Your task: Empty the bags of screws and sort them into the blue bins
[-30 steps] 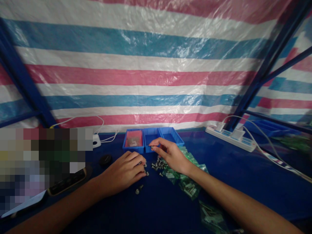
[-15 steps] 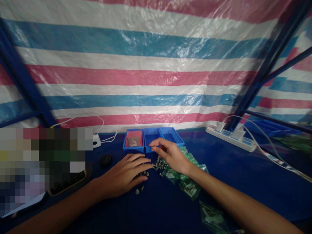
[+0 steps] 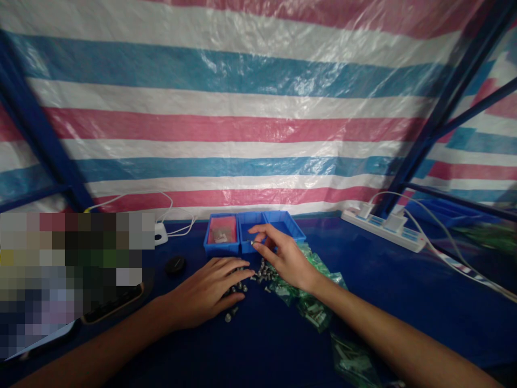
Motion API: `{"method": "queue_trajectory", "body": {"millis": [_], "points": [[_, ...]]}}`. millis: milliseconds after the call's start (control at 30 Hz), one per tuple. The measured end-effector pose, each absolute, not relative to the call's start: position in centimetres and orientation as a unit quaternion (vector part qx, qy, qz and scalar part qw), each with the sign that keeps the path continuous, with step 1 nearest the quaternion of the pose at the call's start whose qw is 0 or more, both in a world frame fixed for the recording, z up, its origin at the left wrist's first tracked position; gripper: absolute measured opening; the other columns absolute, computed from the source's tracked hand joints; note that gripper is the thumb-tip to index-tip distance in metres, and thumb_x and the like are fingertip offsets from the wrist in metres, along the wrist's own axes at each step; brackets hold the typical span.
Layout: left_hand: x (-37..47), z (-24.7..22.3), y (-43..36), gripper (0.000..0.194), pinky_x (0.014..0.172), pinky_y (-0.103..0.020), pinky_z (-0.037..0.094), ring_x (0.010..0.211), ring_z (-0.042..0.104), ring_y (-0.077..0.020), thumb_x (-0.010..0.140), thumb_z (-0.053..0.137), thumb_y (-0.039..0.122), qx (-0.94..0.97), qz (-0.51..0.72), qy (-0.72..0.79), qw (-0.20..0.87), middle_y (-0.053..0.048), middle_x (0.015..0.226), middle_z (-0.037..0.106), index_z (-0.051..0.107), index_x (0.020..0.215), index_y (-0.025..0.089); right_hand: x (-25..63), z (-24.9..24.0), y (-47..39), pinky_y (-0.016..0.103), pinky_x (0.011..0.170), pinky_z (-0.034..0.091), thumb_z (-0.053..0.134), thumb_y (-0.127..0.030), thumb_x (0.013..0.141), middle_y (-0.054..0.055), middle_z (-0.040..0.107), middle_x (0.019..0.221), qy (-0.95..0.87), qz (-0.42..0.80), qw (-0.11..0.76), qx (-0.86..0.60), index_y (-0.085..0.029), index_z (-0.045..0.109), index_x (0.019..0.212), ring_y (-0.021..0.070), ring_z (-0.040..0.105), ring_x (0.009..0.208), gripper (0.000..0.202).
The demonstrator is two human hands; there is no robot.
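Note:
Palm down on the table, my left hand (image 3: 216, 285) has its fingers spread over and beside several loose metal screws (image 3: 244, 289). Two more screws (image 3: 229, 316) lie just below its thumb. My right hand (image 3: 288, 258) hovers in front of the middle blue bin (image 3: 246, 249), with a small screw (image 3: 252, 242) at the tip of its thumb. Its index finger is lifted off the thumb; the other fingers are curled and partly hidden. Under this hand lies a pile of screws (image 3: 264, 271), beside green-tinted plastic bags (image 3: 317, 312) of metal parts.
The left blue bin (image 3: 205, 242) holds a pink lining and a small bag; the right blue bin (image 3: 301, 237) adjoins the middle one. A round black object (image 3: 175, 264) lies at left, near a phone-like device (image 3: 115, 304). A white power strip (image 3: 379, 230) with cables is at right.
My right index finger has lifted away from the thumb, widening the pinch around the screw. My left hand has barely moved; its fingers show slightly more of the screws.

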State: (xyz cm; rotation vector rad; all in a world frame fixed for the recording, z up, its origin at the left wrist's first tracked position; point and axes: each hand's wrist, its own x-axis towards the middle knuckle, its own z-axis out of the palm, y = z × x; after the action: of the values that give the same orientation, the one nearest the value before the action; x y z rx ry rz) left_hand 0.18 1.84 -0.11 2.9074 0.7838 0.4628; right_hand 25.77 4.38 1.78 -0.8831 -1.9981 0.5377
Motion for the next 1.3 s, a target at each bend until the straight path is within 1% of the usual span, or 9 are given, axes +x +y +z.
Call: {"method": "queue_trajectory", "body": {"millis": [100,167,233,400,567,833,1033,1200,1300], "points": [[0.15,-0.08,1.82,0.045,0.119,-0.043,0.040,0.142,0.050,-0.0263,0.110,0.054,0.039,0.952,0.151,0.260,0.050,-0.006,0.156,0.054,0.049,0.154,0.030,25.86,2.12,4.11,0.039,0.089,0.054,0.056,-0.020,0.106,0.006,0.071,0.110,-0.828,0.152,0.433,-0.322,-0.026,0.067,0.126,0.0221,0.066,0.101,0.023],[0.18,0.03,1.74,0.044,0.118,-0.043,0.041,0.140,0.052,-0.0262,0.110,0.054,0.039,0.953,0.150,0.258,0.049,-0.006,0.153,0.056,0.050,0.153,0.030,25.92,2.18,4.09,0.040,0.094,0.053,0.055,-0.017,0.106,0.006,0.072,0.113,-0.839,0.129,0.436,-0.299,-0.026,0.069,0.121,0.0227,0.065,0.107,0.022],[0.27,0.18,1.63,0.042,0.116,-0.042,0.042,0.137,0.054,-0.0257,0.110,0.053,0.037,0.953,0.149,0.259,0.048,-0.005,0.149,0.058,0.052,0.152,0.029,25.97,2.08,4.18,0.039,0.091,0.053,0.057,-0.016,0.105,0.006,0.072,0.112,-0.841,0.120,0.439,-0.294,-0.025,0.069,0.118,0.0222,0.065,0.103,0.020],[0.55,0.50,1.45,0.036,0.111,-0.039,0.045,0.130,0.057,-0.0236,0.112,0.050,0.030,0.951,0.155,0.263,0.058,-0.004,0.142,0.062,0.056,0.147,0.029,26.08,1.80,4.39,0.034,0.076,0.050,0.065,-0.016,0.101,0.003,0.067,0.103,-0.826,0.121,0.448,-0.320,-0.025,0.067,0.110,0.0190,0.062,0.086,0.013],[0.57,0.55,1.47,0.036,0.112,-0.040,0.045,0.132,0.056,-0.0246,0.110,0.054,0.032,0.949,0.152,0.269,0.065,-0.005,0.142,0.061,0.057,0.146,0.029,26.03,1.61,4.48,0.033,0.077,0.049,0.066,-0.015,0.100,0.002,0.065,0.103,-0.814,0.137,0.463,-0.324,-0.025,0.066,0.111,0.0178,0.061,0.085,0.014],[0.36,0.12,1.57,0.038,0.114,-0.041,0.044,0.135,0.055,-0.0257,0.111,0.052,0.035,0.948,0.144,0.277,0.060,-0.005,0.150,0.058,0.054,0.149,0.030,25.68,1.27,4.43,0.034,0.076,0.049,0.065,-0.018,0.101,0.004,0.069,0.107,-0.810,0.171,0.458,-0.323,-0.025,0.068,0.112,0.0185,0.062,0.086,0.013],[0.49,0.18,1.53,0.037,0.116,-0.041,0.042,0.138,0.054,-0.0250,0.113,0.048,0.036,0.949,0.142,0.277,0.050,-0.004,0.153,0.057,0.053,0.149,0.030,25.80,1.42,4.42,0.034,0.077,0.050,0.062,-0.018,0.103,0.003,0.069,0.111,-0.801,0.190,0.466,-0.325,-0.027,0.070,0.117,0.0180,0.062,0.087,0.018],[0.48,0.31,1.52,0.038,0.115,-0.041,0.043,0.136,0.054,-0.0253,0.112,0.050,0.036,0.948,0.140,0.281,0.056,-0.004,0.149,0.059,0.054,0.149,0.031,25.72,1.26,4.73,0.035,0.076,0.050,0.065,-0.023,0.102,0.004,0.070,0.111,-0.777,0.232,0.479,-0.336,-0.027,0.070,0.116,0.0189,0.063,0.086,0.015],[0.48,0.32,1.52,0.035,0.115,-0.041,0.043,0.135,0.055,-0.0250,0.111,0.051,0.035,0.948,0.144,0.277,0.062,-0.004,0.146,0.060,0.056,0.146,0.030,25.55,1.35,4.70,0.036,0.077,0.051,0.064,-0.028,0.103,0.005,0.071,0.109,-0.755,0.266,0.492,-0.341,-0.026,0.069,0.116,0.0197,0.064,0.088,0.014]]}}
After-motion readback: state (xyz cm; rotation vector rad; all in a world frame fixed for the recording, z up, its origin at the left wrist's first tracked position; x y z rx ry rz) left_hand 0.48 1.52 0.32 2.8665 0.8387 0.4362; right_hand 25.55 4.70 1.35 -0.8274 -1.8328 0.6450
